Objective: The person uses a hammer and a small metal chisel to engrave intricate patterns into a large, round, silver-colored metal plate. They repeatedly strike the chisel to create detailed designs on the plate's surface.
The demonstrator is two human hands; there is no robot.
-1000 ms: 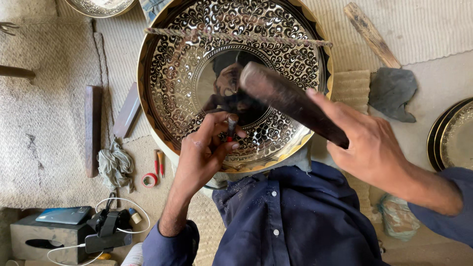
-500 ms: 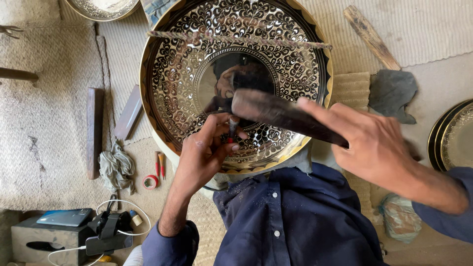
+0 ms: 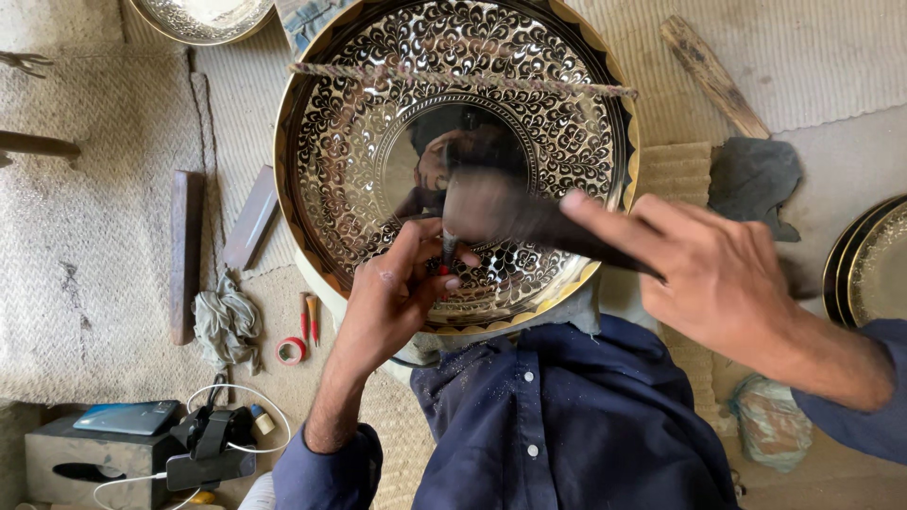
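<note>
On the lap, against the dark blue shirt [image 3: 567,425], sits a big engraved brass tray [image 3: 453,161], tilted toward the camera, w/ a twisted cord [image 3: 453,80] stretched across its upper part. Left hand [image 3: 397,293] pinches a small punch [image 3: 448,247] between thumb & fingertips, tip down on the engraved band just below the plain centre disc. Right hand [image 3: 709,274] is closed round a dark hammer [image 3: 510,212], blurred, head right above the punch top. Punch stands nearly upright to the tray face, long axis running from the hammer head down into the metal; hammer's long axis runs left-right, head pointing left, handle going back into the right fist. Risks, as I judge: the fingers sit v. close to the strike point, so an off-centre blow could hit them; a glancing hit could skid the punch tip & scar the pattern; too hard a blow might dent or pierce the thin metal. Tray rests only on the lap, so it could shift under a hit. Off left on the mat [image 3: 94,236]: rag [image 3: 227,321], red tape roll [image 3: 291,351], wood bar [image 3: 183,255].
</note>
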